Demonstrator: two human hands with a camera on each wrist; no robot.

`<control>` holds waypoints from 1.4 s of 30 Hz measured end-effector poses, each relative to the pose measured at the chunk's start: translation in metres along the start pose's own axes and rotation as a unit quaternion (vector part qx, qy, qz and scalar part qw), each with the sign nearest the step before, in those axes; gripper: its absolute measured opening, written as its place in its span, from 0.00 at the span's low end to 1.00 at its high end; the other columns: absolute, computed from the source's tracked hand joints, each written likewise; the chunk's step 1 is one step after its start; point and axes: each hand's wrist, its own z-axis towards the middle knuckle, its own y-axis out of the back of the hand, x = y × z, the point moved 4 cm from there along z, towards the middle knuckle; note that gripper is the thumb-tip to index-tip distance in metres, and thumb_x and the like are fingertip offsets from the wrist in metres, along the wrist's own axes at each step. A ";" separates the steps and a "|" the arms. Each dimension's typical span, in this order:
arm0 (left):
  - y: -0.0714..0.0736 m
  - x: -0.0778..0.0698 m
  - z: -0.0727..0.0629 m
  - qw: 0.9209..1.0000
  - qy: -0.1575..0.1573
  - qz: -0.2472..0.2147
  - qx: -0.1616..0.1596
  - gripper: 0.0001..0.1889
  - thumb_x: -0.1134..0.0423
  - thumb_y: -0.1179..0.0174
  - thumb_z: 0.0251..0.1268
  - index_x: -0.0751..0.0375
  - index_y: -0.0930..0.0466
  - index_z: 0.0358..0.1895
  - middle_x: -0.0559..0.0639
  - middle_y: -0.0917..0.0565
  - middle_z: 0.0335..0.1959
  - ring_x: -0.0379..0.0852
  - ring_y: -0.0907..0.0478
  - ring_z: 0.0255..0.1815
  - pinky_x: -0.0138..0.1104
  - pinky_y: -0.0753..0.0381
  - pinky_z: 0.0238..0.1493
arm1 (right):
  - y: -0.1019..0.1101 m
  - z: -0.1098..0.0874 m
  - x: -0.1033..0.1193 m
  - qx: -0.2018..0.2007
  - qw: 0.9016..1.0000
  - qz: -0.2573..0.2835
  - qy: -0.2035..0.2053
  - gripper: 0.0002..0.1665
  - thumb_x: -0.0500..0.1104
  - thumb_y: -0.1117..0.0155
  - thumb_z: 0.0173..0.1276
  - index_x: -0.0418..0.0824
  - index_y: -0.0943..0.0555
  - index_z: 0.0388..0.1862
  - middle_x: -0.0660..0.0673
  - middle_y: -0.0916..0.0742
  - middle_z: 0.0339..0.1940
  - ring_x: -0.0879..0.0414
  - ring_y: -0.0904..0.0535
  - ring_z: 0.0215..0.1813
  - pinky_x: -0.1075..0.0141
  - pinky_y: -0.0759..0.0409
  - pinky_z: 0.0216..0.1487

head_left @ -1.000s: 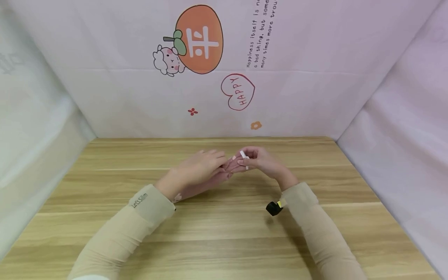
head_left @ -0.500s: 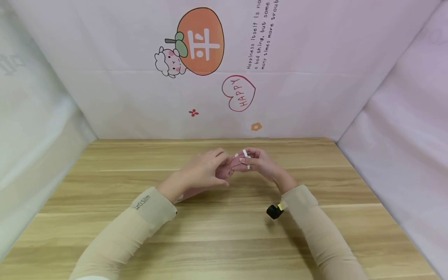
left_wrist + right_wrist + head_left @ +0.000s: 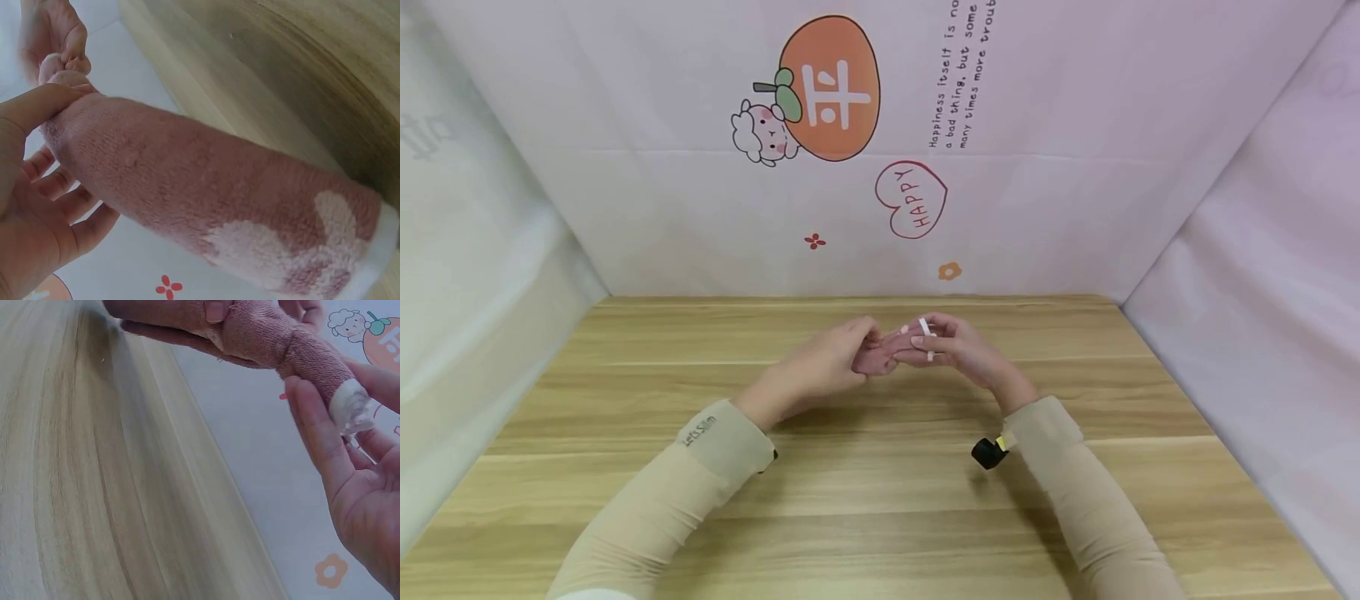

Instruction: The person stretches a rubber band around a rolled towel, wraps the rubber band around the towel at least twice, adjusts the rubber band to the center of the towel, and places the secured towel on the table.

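both hands (image 3: 826,357) (image 3: 970,348) on towel (image 3: 169,156); perhaps knotted

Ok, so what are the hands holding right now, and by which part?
A pink terry towel: the right hand holds it near one white-edged end, the left hand grips it partway along.

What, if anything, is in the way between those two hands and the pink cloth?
Nothing visible: the left hand grips the pink cloth directly, and the right hand holds it near one white-edged end.
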 end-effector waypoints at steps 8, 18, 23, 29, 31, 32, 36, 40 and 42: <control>0.008 0.010 0.000 0.999 -0.005 -0.042 0.000 0.18 0.73 0.33 0.63 0.63 0.23 0.55 0.53 0.17 0.50 0.48 0.21 0.51 0.42 0.21 0.56 | 0.002 -0.001 0.005 0.024 0.992 -0.127 0.007 0.37 0.34 0.32 0.69 0.38 0.32 0.76 0.39 0.27 0.72 0.46 0.24 0.64 0.57 0.19 0.57; 0.009 0.017 0.002 0.996 -0.009 -0.078 0.034 0.17 0.70 0.37 0.70 0.63 0.22 0.59 0.55 0.17 0.55 0.49 0.21 0.56 0.43 0.22 0.59 | -0.005 0.000 0.010 0.021 0.979 -0.199 0.031 0.26 0.36 0.27 0.66 0.37 0.19 0.64 0.40 0.16 0.56 0.48 0.20 0.49 0.62 0.18 0.48; 0.010 0.018 0.002 0.995 -0.021 -0.083 0.050 0.19 0.72 0.38 0.69 0.62 0.22 0.62 0.54 0.17 0.56 0.49 0.21 0.56 0.43 0.22 0.58 | -0.003 0.000 0.010 -0.001 0.982 -0.183 0.040 0.22 0.37 0.32 0.71 0.32 0.19 0.62 0.41 0.13 0.51 0.51 0.18 0.48 0.63 0.17 0.48; 0.009 0.021 0.001 0.993 -0.021 -0.091 0.065 0.21 0.73 0.39 0.71 0.58 0.23 0.65 0.50 0.18 0.56 0.46 0.23 0.53 0.41 0.23 0.57 | -0.003 0.000 0.009 -0.019 0.988 -0.146 0.035 0.19 0.36 0.35 0.72 0.29 0.19 0.58 0.45 0.11 0.45 0.55 0.17 0.44 0.65 0.18 0.45; 0.009 0.021 0.000 0.993 -0.015 -0.089 0.070 0.22 0.73 0.41 0.71 0.57 0.23 0.66 0.49 0.18 0.55 0.46 0.23 0.52 0.41 0.23 0.57 | -0.003 0.000 0.009 -0.028 0.990 -0.133 0.028 0.18 0.36 0.35 0.72 0.28 0.18 0.57 0.46 0.12 0.41 0.56 0.18 0.41 0.66 0.18 0.43; 0.009 0.021 0.000 0.994 -0.014 -0.087 0.070 0.22 0.74 0.42 0.72 0.57 0.23 0.66 0.50 0.18 0.55 0.46 0.23 0.52 0.42 0.23 0.57 | -0.003 0.001 0.009 -0.032 0.991 -0.124 0.025 0.18 0.35 0.35 0.71 0.27 0.19 0.57 0.46 0.12 0.39 0.57 0.18 0.40 0.66 0.17 0.42; 0.009 0.018 -0.001 0.995 -0.017 -0.082 0.058 0.23 0.72 0.40 0.71 0.57 0.25 0.67 0.50 0.19 0.58 0.46 0.23 0.55 0.42 0.23 0.59 | -0.004 0.002 0.010 -0.051 0.994 -0.098 0.013 0.18 0.35 0.35 0.71 0.24 0.19 0.55 0.47 0.14 0.36 0.58 0.18 0.37 0.67 0.17 0.40; 0.011 0.008 -0.003 0.996 -0.057 -0.064 0.022 0.21 0.67 0.39 0.74 0.54 0.22 0.67 0.48 0.21 0.61 0.45 0.25 0.62 0.42 0.26 0.65 | -0.005 0.004 0.009 -0.051 0.995 -0.081 0.007 0.16 0.35 0.36 0.72 0.25 0.18 0.54 0.47 0.12 0.38 0.58 0.16 0.38 0.64 0.15 0.43; 0.011 0.001 -0.002 0.995 -0.094 -0.028 -0.008 0.17 0.65 0.40 0.76 0.52 0.19 0.64 0.47 0.20 0.60 0.45 0.24 0.61 0.42 0.26 0.65 | -0.006 0.004 0.009 -0.047 0.996 -0.078 0.006 0.15 0.34 0.36 0.72 0.26 0.17 0.53 0.46 0.11 0.39 0.57 0.15 0.40 0.61 0.14 0.44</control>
